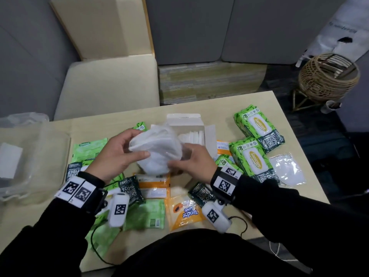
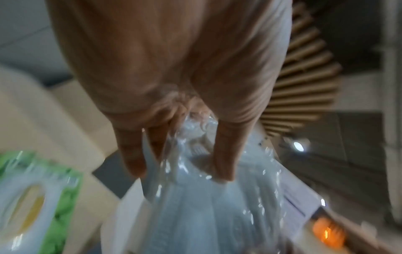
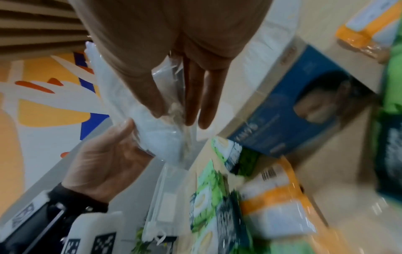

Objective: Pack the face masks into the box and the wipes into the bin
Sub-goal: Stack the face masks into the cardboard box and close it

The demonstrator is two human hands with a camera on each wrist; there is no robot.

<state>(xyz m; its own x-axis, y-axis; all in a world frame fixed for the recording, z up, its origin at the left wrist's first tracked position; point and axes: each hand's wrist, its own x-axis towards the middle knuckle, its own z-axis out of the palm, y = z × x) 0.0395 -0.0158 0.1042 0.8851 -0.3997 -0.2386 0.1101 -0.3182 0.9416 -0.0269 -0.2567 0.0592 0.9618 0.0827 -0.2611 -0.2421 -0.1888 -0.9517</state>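
I hold a bundle of white face masks (image 1: 157, 148) in clear plastic wrap above the table, just in front of the open mask box (image 1: 187, 121). My left hand (image 1: 137, 144) grips the bundle's left side between thumb and fingers. My right hand (image 1: 179, 156) pinches its lower right edge. More white masks (image 1: 191, 135) stand inside the box. In the left wrist view the left hand (image 2: 178, 165) pinches the crinkled wrap (image 2: 195, 197). In the right wrist view the right hand (image 3: 176, 115) grips the bundle (image 3: 156, 135), and the box's blue side (image 3: 293, 110) shows.
Green wipes packs (image 1: 257, 124) (image 1: 251, 156) lie at the right, with more green, dark and orange packs (image 1: 183, 210) in front of me. A single wrapped mask (image 1: 287, 168) lies at the far right. A clear plastic bin (image 1: 60, 140) sits at the table's left end.
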